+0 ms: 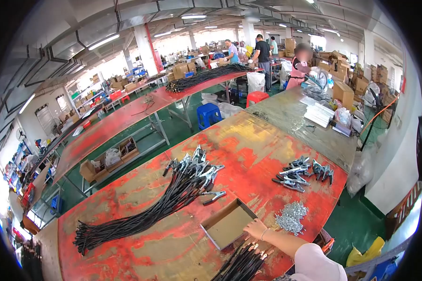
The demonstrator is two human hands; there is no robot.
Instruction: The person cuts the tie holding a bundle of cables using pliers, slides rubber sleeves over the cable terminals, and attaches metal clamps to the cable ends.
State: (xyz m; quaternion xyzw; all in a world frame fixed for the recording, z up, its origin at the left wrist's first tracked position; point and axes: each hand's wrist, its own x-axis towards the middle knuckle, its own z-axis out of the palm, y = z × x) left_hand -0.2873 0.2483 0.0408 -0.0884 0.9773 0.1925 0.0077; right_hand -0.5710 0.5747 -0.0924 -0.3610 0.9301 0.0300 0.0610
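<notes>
Reaching across the near side of the bench (260, 145), the right hand (255, 228) has its fingers bent over the near right edge of a shallow open tray (221, 213); whether they pinch the rim or only rest on it, I cannot tell. The left hand is out of view. The step in hand looks like handling the tray, and shifting it would call for a firm hold on that rim, clear of the cable ends close by.

Just below the hand lie loose black cables (239, 266) with bare copper-coloured ends. Beyond the wrist sits a heap of small silvery metal parts (291, 218), and farther up, two clusters of metal clamps (293, 174) with dark grips. On the tray's other side stretches a long bundle of black cables (143, 220), clamps (196, 165) gathered at its far end; one clamp (214, 197) points out towards the tray.

Past the bench stand a blue stool (208, 115) and, farther off, a co-worker in a pink apron (297, 72).
</notes>
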